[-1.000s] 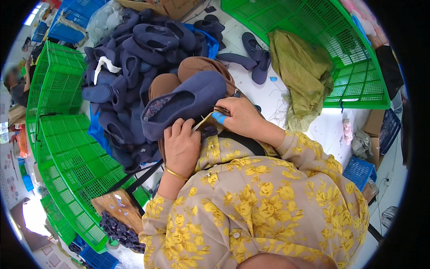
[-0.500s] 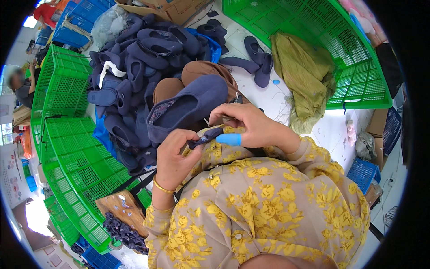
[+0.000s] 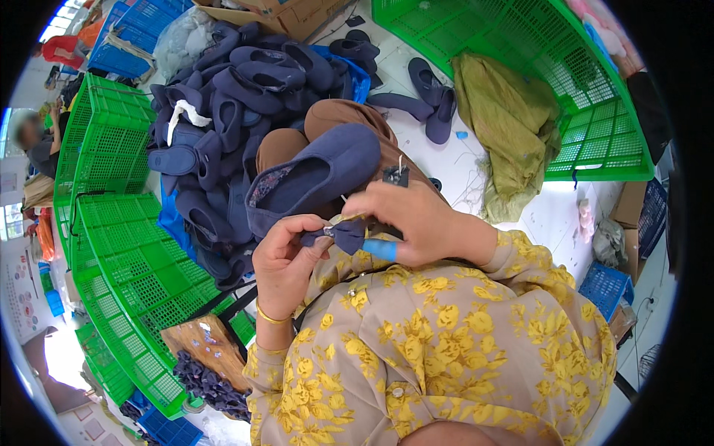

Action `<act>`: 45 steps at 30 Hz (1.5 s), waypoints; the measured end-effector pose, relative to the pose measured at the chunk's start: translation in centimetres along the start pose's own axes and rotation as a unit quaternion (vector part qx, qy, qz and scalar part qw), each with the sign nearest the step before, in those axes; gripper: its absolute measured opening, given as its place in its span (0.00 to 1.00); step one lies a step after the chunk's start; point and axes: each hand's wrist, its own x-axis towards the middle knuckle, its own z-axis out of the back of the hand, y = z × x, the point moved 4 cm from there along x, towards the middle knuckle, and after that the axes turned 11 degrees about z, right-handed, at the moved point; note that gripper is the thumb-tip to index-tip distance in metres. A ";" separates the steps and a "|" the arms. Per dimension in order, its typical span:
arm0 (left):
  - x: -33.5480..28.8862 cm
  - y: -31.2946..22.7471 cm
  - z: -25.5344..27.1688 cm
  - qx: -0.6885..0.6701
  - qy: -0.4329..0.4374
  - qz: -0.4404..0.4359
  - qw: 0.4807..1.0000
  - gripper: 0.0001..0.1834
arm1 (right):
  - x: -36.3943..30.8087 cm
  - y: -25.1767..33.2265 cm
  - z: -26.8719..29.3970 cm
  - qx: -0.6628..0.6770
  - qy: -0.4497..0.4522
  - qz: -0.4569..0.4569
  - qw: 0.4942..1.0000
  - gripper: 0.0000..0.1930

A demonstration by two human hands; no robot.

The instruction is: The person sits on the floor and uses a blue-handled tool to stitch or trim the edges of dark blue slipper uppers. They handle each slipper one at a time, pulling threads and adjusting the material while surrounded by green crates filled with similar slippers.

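Between my hands, close to my body, is a small navy fabric bow. Its left end is pinched between the thumb and fingers of my left hand, which has a gold bangle at the wrist. The fingers of my right hand are closed on its other side, and a blue cover sits on one digit. Those right fingertips are partly hidden. A navy slip-on shoe with a patterned lining rests on my lap just beyond the bow. Past my right knuckles shows a small dark patch with pale thread.
A big heap of navy shoes lies beyond my knees. Green crates line the left; another green crate stands far right beside olive cloth. Lower left, a wooden board adjoins many navy bows. Another person is far left.
The bow has turned so that more of its fabric faces up. My right hand has shifted slightly down and curled over it, uncovering the dark patch. The shoe stays on my lap.
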 end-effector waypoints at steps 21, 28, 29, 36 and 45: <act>0.0 0.4 0.6 0.066 0.061 -0.083 0.992 0.08 | -0.2 0.2 0.5 0.058 0.079 0.038 0.994 0.26; 0.3 0.1 0.6 0.087 0.070 -0.117 0.987 0.11 | 0.0 0.6 0.8 0.058 0.130 0.018 0.990 0.19; 0.4 0.1 0.6 0.086 0.071 -0.118 0.987 0.11 | 0.0 0.6 0.9 0.057 0.133 0.018 0.989 0.19; 0.4 -0.1 0.4 0.095 0.085 -0.128 0.984 0.10 | 0.4 0.9 1.1 0.054 0.165 0.013 0.985 0.18; 0.4 0.1 0.4 0.099 0.095 -0.122 0.983 0.10 | 1.0 1.3 1.3 0.021 0.215 0.018 0.976 0.11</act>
